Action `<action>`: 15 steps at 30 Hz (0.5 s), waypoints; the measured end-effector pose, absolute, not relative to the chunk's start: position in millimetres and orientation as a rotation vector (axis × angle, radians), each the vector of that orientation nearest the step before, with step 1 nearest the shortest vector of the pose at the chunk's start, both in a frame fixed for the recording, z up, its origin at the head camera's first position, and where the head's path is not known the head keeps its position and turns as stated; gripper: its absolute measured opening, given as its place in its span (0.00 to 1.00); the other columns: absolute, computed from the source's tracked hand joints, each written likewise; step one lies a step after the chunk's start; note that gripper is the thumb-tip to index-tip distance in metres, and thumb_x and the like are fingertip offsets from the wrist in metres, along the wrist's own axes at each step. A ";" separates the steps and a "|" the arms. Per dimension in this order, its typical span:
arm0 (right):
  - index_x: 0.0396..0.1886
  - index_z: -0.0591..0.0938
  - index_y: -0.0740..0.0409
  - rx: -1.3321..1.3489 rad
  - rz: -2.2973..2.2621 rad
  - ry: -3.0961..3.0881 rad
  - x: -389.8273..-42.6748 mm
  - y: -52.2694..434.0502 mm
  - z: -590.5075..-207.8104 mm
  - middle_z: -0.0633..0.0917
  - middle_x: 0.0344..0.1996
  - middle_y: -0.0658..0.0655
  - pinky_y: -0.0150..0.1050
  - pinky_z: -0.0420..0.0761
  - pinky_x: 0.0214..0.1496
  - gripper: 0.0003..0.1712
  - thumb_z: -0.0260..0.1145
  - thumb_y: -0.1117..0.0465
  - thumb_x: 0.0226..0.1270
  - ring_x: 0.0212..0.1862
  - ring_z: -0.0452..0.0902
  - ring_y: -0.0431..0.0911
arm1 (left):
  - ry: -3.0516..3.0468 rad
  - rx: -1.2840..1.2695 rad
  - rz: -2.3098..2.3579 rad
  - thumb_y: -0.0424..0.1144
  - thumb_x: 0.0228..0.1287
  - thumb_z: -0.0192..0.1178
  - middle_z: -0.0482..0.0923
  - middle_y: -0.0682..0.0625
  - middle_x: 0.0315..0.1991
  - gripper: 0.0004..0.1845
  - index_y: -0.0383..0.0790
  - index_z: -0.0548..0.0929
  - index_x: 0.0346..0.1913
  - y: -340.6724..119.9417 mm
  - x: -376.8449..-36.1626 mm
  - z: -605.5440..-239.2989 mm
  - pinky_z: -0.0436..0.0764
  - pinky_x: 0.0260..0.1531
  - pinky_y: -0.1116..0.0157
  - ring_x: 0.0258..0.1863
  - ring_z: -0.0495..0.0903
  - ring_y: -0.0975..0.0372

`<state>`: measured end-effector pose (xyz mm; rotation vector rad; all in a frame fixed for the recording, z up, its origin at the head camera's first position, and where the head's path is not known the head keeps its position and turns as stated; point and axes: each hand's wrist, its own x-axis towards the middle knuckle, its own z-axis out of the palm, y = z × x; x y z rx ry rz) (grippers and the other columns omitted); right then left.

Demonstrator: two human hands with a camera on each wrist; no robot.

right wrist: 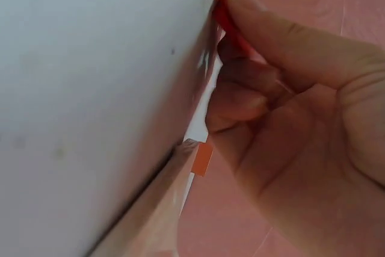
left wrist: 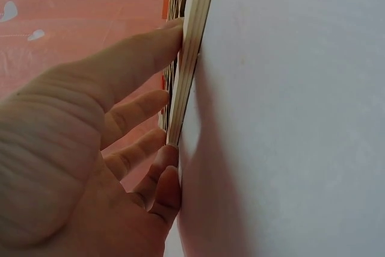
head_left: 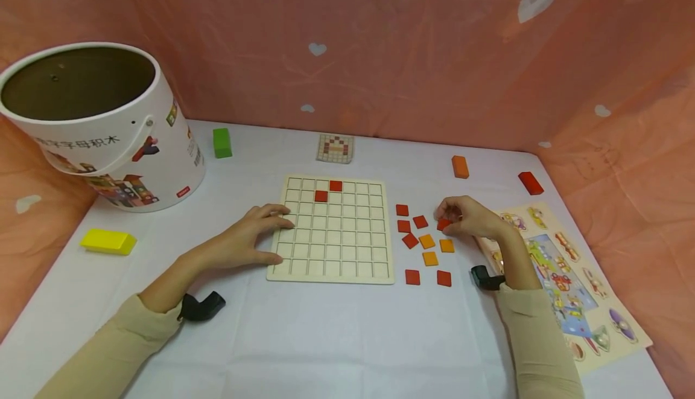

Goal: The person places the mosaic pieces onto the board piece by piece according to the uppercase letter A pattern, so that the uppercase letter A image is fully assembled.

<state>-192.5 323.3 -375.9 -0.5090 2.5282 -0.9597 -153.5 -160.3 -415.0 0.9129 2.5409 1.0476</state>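
Observation:
A wooden grid board [head_left: 336, 271] lies in the middle of the table, with two red square tiles in its upper cells, one of them the left tile [head_left: 321, 196]. My left hand [head_left: 247, 239] rests at the board's left side, fingers spread and fairly straight, fingertips on its edge. In the left wrist view the thumb [left wrist: 144, 52] touches the board's side [left wrist: 191, 46]. Right of the board, my right hand [head_left: 475, 218] pinches a red square tile [right wrist: 228, 22] between thumb and fingers. Several loose red tiles [head_left: 412, 277] and orange tiles [head_left: 430, 259] lie between the board and this hand.
A small pattern card [head_left: 335, 148] lies behind the board. A large white bucket [head_left: 179, 169] stands at back left. Around it sit a green block [head_left: 221, 143] and yellow block [head_left: 108, 241]. At right are an orange block [head_left: 460, 166], red block [head_left: 530, 183] and picture puzzle board [head_left: 613, 320].

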 end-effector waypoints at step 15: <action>0.49 0.78 0.74 -0.743 -1.213 2.223 -238.6 223.6 -360.2 0.81 0.43 0.65 0.40 0.83 0.38 0.11 0.58 0.77 0.68 0.34 0.81 0.54 | 2.538 0.916 1.050 0.44 0.54 0.76 0.63 0.43 0.70 0.32 0.41 0.79 0.62 -159.4 -154.2 -415.2 0.62 0.65 0.42 0.70 0.57 0.47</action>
